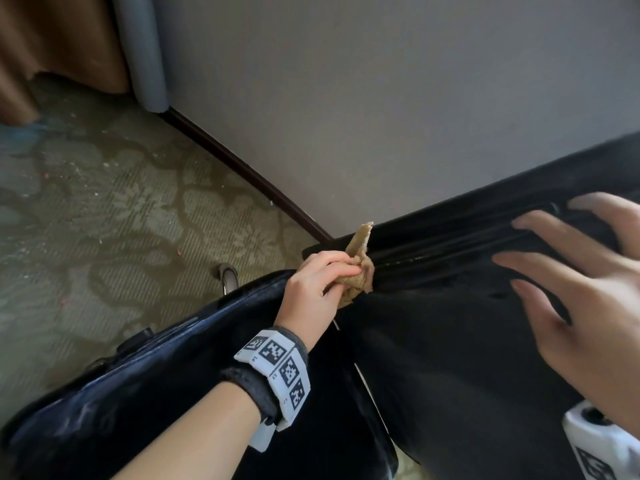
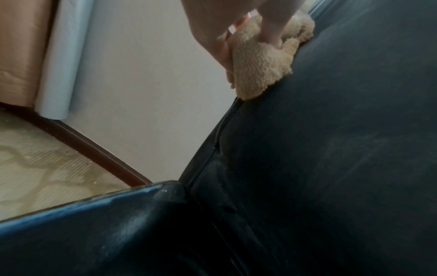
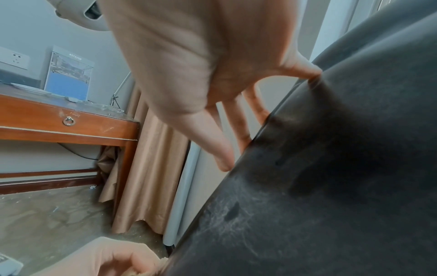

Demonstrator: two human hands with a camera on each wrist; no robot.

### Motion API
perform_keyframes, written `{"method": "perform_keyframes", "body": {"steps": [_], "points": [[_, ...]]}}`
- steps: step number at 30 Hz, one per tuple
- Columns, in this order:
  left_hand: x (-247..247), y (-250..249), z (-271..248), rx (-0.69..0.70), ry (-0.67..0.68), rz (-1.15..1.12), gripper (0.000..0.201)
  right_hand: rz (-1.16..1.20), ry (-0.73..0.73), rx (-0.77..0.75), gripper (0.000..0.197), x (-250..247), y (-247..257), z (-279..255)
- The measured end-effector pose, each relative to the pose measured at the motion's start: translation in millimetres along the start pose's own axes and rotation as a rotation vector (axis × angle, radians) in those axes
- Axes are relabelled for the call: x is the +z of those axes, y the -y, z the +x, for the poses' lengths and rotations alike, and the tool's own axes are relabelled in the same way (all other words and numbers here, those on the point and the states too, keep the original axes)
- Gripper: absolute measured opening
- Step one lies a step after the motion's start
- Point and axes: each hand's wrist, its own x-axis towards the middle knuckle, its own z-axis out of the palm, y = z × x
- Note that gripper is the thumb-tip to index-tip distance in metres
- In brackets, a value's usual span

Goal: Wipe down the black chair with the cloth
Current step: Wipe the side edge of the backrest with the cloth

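The black chair [image 1: 450,341] fills the lower right of the head view, its backrest [image 2: 343,149] dusty and streaked. My left hand [image 1: 318,278] grips a bunched tan cloth [image 1: 358,268] and presses it on the chair's upper left edge, near the ridged seam. The left wrist view shows the cloth [image 2: 260,67] wadded under my fingers against the black surface. My right hand [image 1: 571,268] lies spread, fingers straight, on the chair's top part, its fingertips [image 3: 224,162] touching the rim [image 3: 272,119].
A grey wall [image 1: 381,98] with a dark skirting board [image 1: 242,168] stands just behind the chair. Patterned carpet [image 1: 104,220] spreads to the left, with brown curtain [image 1: 52,46] in the corner. A wooden desk [image 3: 71,123] with a drawer shows in the right wrist view.
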Motion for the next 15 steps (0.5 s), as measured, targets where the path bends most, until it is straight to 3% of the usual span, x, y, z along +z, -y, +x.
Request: {"method": "perform_keyframes", "body": {"steps": [6, 9, 12, 15], "points": [[-4, 15, -6, -0.060, 0.054, 0.053, 0.029, 0.000, 0.010, 0.032, 0.019, -5, 6, 5], [-13, 48, -30, -0.196, 0.062, 0.182, 0.031, -0.003, 0.010, 0.034, 0.018, -6, 8, 3], [-17, 52, -46, -0.332, -0.070, 0.123, 0.030, 0.010, 0.007, 0.048, 0.019, -2, 9, 2], [-7, 36, -28, -0.386, -0.219, 0.000, 0.025, 0.034, 0.018, 0.070, 0.019, 3, 12, 5]]}}
